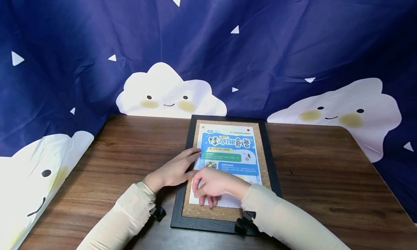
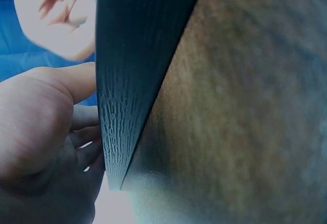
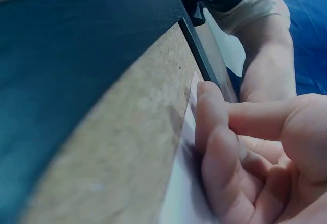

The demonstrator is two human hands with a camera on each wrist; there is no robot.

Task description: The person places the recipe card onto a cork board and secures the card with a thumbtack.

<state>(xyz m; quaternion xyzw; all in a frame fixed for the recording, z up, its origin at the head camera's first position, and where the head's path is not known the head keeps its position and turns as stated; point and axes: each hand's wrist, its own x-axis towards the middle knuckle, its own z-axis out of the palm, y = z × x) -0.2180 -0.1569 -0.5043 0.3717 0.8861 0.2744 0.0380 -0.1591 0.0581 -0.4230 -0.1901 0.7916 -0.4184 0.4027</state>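
Observation:
A printed poster point(image 1: 228, 157) with Chinese lettering lies on a cork board point(image 1: 224, 214) in a black frame point(image 1: 275, 177). A green pin point(image 1: 203, 127) and a red pin point(image 1: 248, 130) sit at its top corners. My left hand point(image 1: 177, 168) rests across the frame's left side, its fingertips on the poster's left edge. Over the poster's lower left corner is my right hand point(image 1: 215, 185), thumb and forefinger bent together. In the right wrist view the fingertips point(image 3: 207, 91) are right at the paper's corner; I cannot tell what is between them.
The board lies on a dark wooden table point(image 1: 325, 177). A blue curtain point(image 1: 202, 33) with white clouds hangs behind it. Black wrist mounts point(image 1: 158, 212) hang below both cream sleeves point(image 1: 286, 217), the right one over the frame's bottom edge.

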